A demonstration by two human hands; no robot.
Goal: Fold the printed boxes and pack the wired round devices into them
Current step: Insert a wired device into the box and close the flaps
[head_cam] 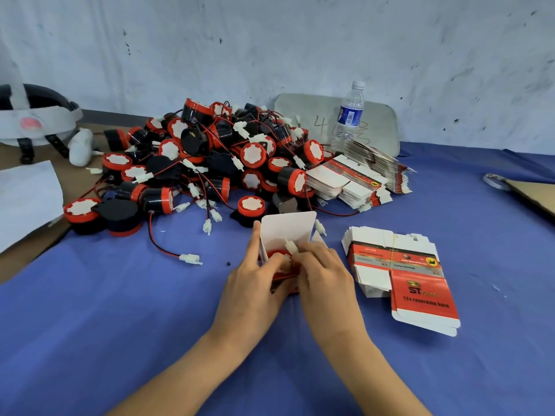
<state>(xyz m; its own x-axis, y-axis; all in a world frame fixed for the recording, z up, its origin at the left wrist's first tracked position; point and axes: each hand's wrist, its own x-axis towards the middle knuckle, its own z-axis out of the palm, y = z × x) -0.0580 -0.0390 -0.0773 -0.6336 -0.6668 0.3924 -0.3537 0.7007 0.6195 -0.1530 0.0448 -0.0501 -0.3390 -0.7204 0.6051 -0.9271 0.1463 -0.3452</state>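
On the blue surface [120, 325] my left grip [255, 280] holds the open box [288, 228] with its mouth up, and my right grip [322, 274], just beside it, pinches the white plug [290, 246] right above the round device [274, 254] sitting inside.

One head-worn wide view — forward and down, close over the blue-clothed table [120, 325]

My left hand [257, 276] and right hand [322, 273] cover most of the round device [276, 254] in the open box [288, 228], so I can't tell how deep it sits (only a red rim shows). Small print on the flat box stack [417, 295] is too blurred to read. The cardboard sheet [534, 195] runs off the right edge.
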